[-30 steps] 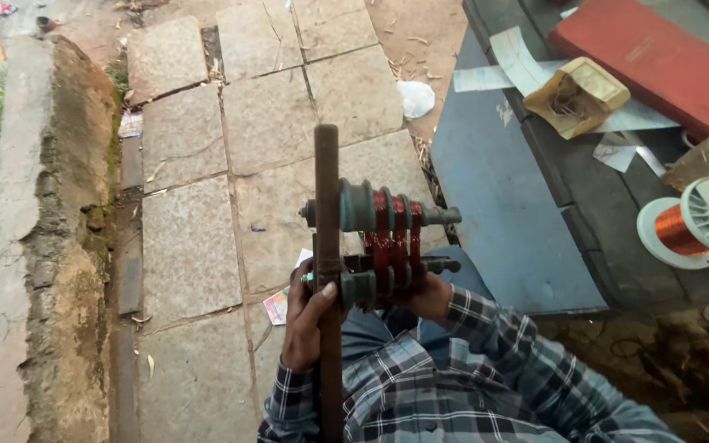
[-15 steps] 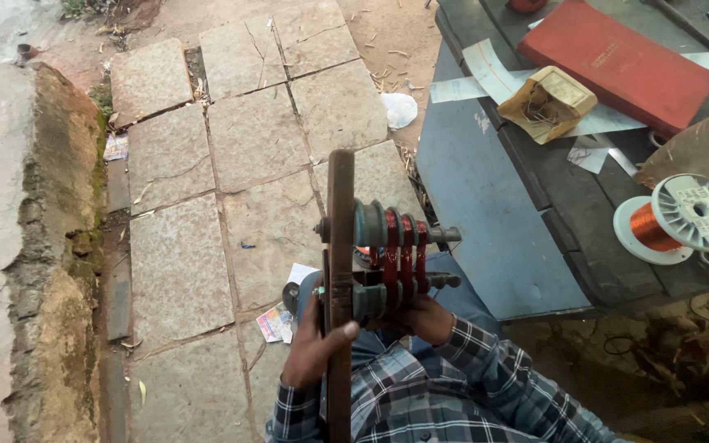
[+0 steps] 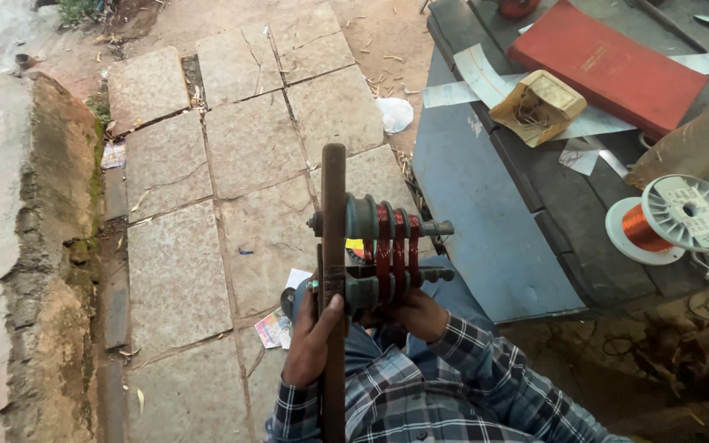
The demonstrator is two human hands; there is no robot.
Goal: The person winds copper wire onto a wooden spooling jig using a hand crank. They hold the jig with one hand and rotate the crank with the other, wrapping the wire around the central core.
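Observation:
A coil winding former, grey with red-brown copper wire wound in three grooves, sits on an upright rusty bar. My left hand grips the bar just below the former, thumb up against it. My right hand is cupped under the former's lower spindle, touching the wound coils. Both arms wear blue plaid sleeves.
A spool of copper wire stands on the dark workbench at right, with a red flat box, a small tan carton and paper strips. Stone paving lies ahead, a crumbling kerb at left.
The view has shifted slightly, so the former and bar sit a little higher and to the right in frame. My hands keep the same grip on the bar and coils.

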